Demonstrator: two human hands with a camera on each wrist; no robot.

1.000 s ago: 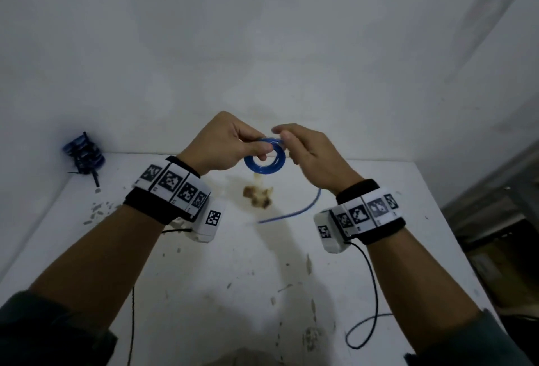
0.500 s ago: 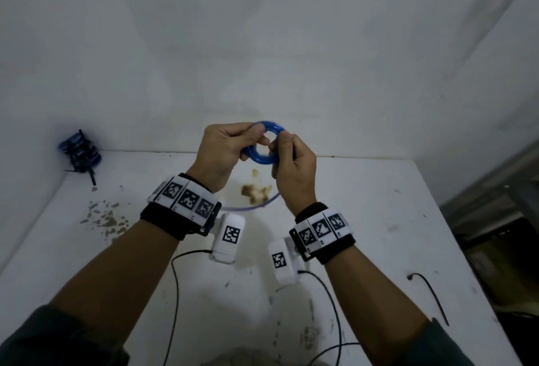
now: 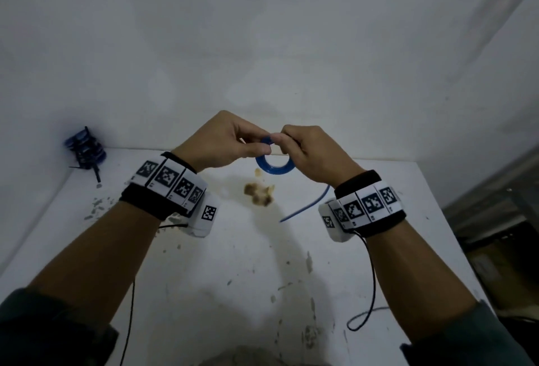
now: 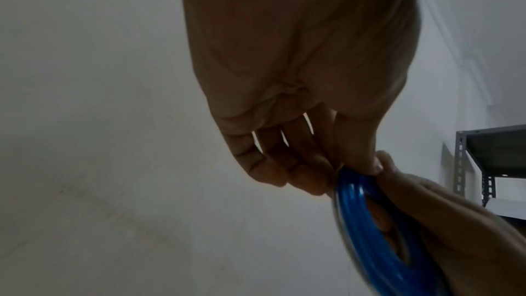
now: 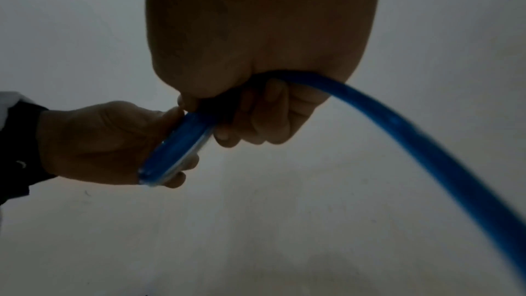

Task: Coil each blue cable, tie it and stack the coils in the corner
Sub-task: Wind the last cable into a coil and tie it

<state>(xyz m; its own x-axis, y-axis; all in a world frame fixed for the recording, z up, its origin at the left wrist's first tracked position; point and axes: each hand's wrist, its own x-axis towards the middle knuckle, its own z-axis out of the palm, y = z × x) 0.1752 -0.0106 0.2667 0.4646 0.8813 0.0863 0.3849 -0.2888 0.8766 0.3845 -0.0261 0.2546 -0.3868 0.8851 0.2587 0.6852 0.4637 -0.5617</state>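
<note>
A small blue cable coil [image 3: 274,166] hangs in the air above the white table [image 3: 227,272], held between both hands. My left hand [image 3: 233,144] pinches its upper left rim, and the coil [image 4: 370,229] shows edge-on in the left wrist view. My right hand [image 3: 303,147] grips the top of the coil, with the loose cable tail [image 3: 306,205] running under its palm toward the table. In the right wrist view the tail [image 5: 412,143] arcs away to the lower right from the coil [image 5: 176,150]. A stack of tied blue coils [image 3: 86,148] sits in the far left corner.
A brown stain [image 3: 259,193] marks the table below the hands, with scuffs and flakes [image 3: 96,205] to the left. Black sensor leads [image 3: 370,292] trail from both wrists. White walls close the back and left; a metal shelf [image 4: 484,161] stands beyond the right edge.
My hands have lowered and spread apart. The coil now hangs below the fingertips, and the loose tail has swung out to the right again.
</note>
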